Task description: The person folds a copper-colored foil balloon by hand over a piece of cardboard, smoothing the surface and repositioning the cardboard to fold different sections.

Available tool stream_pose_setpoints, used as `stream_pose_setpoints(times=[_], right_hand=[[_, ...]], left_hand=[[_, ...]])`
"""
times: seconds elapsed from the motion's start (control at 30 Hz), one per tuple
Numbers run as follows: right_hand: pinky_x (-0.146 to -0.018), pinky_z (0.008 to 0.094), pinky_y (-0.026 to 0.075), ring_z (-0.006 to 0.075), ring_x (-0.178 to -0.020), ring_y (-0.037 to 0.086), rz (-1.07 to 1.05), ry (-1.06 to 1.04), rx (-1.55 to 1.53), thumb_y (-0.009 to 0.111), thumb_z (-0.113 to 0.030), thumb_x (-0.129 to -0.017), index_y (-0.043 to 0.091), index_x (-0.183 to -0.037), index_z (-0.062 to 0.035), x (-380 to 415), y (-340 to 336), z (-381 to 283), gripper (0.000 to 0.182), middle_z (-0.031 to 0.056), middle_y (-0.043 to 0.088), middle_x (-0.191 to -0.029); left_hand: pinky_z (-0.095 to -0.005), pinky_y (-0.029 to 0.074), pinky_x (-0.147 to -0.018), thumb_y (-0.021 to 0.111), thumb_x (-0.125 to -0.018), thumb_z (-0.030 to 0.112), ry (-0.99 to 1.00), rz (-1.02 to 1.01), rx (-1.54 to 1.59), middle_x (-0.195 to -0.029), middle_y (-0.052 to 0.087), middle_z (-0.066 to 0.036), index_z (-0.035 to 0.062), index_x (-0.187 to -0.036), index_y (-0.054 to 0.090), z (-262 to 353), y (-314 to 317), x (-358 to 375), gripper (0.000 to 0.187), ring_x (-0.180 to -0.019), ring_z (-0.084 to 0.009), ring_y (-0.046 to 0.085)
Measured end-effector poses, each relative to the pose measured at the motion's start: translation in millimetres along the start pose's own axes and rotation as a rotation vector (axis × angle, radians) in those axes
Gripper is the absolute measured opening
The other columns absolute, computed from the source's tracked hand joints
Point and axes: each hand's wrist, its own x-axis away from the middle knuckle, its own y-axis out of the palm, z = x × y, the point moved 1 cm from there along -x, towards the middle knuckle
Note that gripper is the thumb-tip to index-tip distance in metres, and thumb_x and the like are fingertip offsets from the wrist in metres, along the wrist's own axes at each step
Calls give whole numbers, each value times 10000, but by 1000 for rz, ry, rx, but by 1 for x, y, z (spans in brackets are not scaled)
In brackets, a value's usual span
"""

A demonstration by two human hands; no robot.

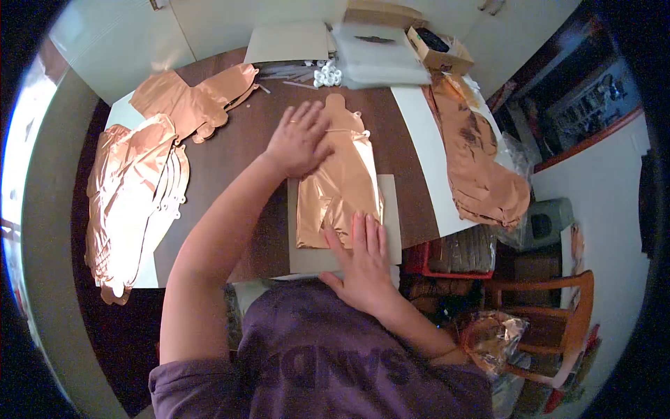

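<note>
A flat copper-coloured foil balloon (pixel 338 167) with small tabs lies lengthwise in front of me, its lower part over a pale cardboard sheet (pixel 391 241). My left hand (pixel 300 140) is open at the balloon's upper left edge, fingers spread and slightly blurred. With fingers stretched out, my right hand (pixel 363 265) rests flat on the balloon's lower end. Neither hand grips anything.
More copper foil pieces are piled at the left (pixel 132 188), at the back left (pixel 188 98) and on the right (pixel 474 146). White rolls (pixel 328 74), clear bags (pixel 380 59) and a small cardboard box (pixel 440 52) stand along the back. A wooden chair (pixel 583 307) is at lower right.
</note>
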Motion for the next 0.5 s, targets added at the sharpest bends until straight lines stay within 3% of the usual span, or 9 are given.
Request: stream_pose_setpoints(times=[0.07, 0.17, 0.27, 0.37, 0.5], right_hand=[[-1165, 623, 100, 525, -1448, 125, -2, 3, -18, 692, -508, -824, 346, -1522, -186, 0, -1, 0, 843, 343, 132, -1557], [-1167, 621, 97, 521, -1453, 113, 12, -12, -25, 677, -519, -832, 347, -1521, -189, 2, 1, 2, 832, 340, 153, -1555], [-1169, 613, 105, 523, -1448, 128, 31, -53, -58, 700, -485, -825, 395, -1490, -155, 4, 2, 7, 803, 340, 168, -1552], [-1153, 577, 220, 464, -1400, 306, 180, -96, -232, 728, -353, -833, 497, -1394, -90, 10, -8, 13, 662, 310, 312, -1498], [-914, 453, 494, 322, -1110, 597, 374, 122, -515, 679, -184, -889, 607, -1183, -12, 32, -26, 36, 348, 228, 567, -1229]], left_hand=[[-543, 220, -1169, 583, -928, 399, -132, 116, 79, -1547, 315, -221, 27, -1444, 409, -2, -2, 5, 659, -1440, -398, 282], [-533, 229, -1168, 606, -917, 382, 15, 140, 218, -1534, 328, -236, 20, -1424, 433, 27, -22, 43, 647, -1425, -404, 304], [-521, 219, -1174, 578, -924, 436, 163, 3, 338, -1516, 360, -233, 5, -1423, 434, 70, -44, 89, 675, -1418, -403, 320], [-521, 188, -1186, 545, -935, 470, 224, -117, 256, -1531, 340, -230, -7, -1448, 398, 84, -44, 114, 715, -1437, -404, 287], [-523, 116, -1210, 510, -948, 491, 193, -235, 246, -1570, 278, -227, -10, -1489, 335, 85, -46, 116, 758, -1473, -406, 213]])
